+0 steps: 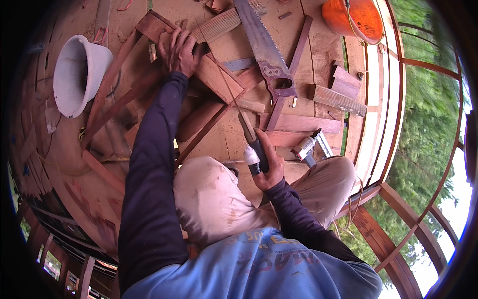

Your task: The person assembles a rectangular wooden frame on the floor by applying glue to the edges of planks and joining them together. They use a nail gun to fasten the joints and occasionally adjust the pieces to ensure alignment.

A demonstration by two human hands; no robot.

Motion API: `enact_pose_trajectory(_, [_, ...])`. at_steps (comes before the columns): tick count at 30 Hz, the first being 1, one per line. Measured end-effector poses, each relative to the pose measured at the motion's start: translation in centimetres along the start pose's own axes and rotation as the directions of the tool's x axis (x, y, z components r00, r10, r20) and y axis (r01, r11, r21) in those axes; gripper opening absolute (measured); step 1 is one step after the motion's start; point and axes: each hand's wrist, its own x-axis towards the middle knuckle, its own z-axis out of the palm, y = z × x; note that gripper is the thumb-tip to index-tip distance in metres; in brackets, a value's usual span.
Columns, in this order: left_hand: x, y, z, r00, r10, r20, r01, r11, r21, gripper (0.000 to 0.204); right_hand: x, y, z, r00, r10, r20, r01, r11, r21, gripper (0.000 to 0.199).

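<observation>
Position your left hand [179, 54] at 11 o'clock, over the reddish timber piece [219, 79], which sits just above centre between 11 and 12 o'clock. The left fingers are bent and slightly spread; whether they clamp the wood or only press on it cannot be told. Your right hand [271, 172], just off centre at 4 o'clock, has its fingers closed round the dark handle of the thin-bladed saw [247, 130], with 1 digit laid along the grip. The blade runs toward 11 o'clock and crosses the timber in view; whether its teeth are in a cut cannot be confirmed.

The step in hand appears to be sawing. For good results:

1. Bear down evenly with the left hand so the piece does not rock.
2. Keep the left fingers clear of the blade line; they are near it.
3. Align wrist, forearm and blade, and use long, light strokes; a blade this narrow would likely bend if forced.
4. Slow down near the end of the cut to limit splintering.

The timber is squared and straight-edged, with a lighter orange-brown upper face and its near end toward 4 o'clock. It lies among other red-brown lengths on the plank floor [204, 144]. A broad handsaw [264, 50] lies at 1 o'clock.
</observation>
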Motion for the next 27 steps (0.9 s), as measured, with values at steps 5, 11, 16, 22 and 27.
enact_pose_trajectory(5, [0.2, 0.4, 0.5, 1.000, 0.013, -0.011, -0.013, 1.000, 0.027, 0.038, 3.7, 0.1, 0.8, 0.998, -0.033, -0.056, 0.034, 0.999, 0.010, 0.068])
enact_pose_trajectory(11, [-0.3, 0.0, 0.6, 1.000, -0.005, 0.011, 0.005, 1.000, 0.016, 0.039, 5.9, -0.2, 1.9, 1.000, -0.010, -0.022, 0.010, 1.000, 0.025, 0.072])
enact_pose_trajectory(16, [0.2, 0.6, -0.3, 0.999, -0.011, 0.043, 0.008, 0.998, 0.059, 0.039, -0.4, -0.1, -0.7, 0.999, -0.041, -0.035, 0.042, 0.999, 0.027, 0.063])
enact_pose_trajectory(22, [0.0, 0.5, 1.2, 1.000, -0.015, 0.004, 0.015, 1.000, -0.002, 0.035, 10.6, -1.0, 3.3, 0.999, 0.032, -0.031, -0.033, 0.999, -0.009, 0.072])
enact_pose_trajectory(27, [0.2, 0.0, 0.5, 1.000, 0.006, -0.009, -0.006, 1.000, 0.012, 0.033, -0.6, -1.0, -0.6, 1.000, 0.015, -0.026, -0.014, 1.000, 0.021, 0.062])
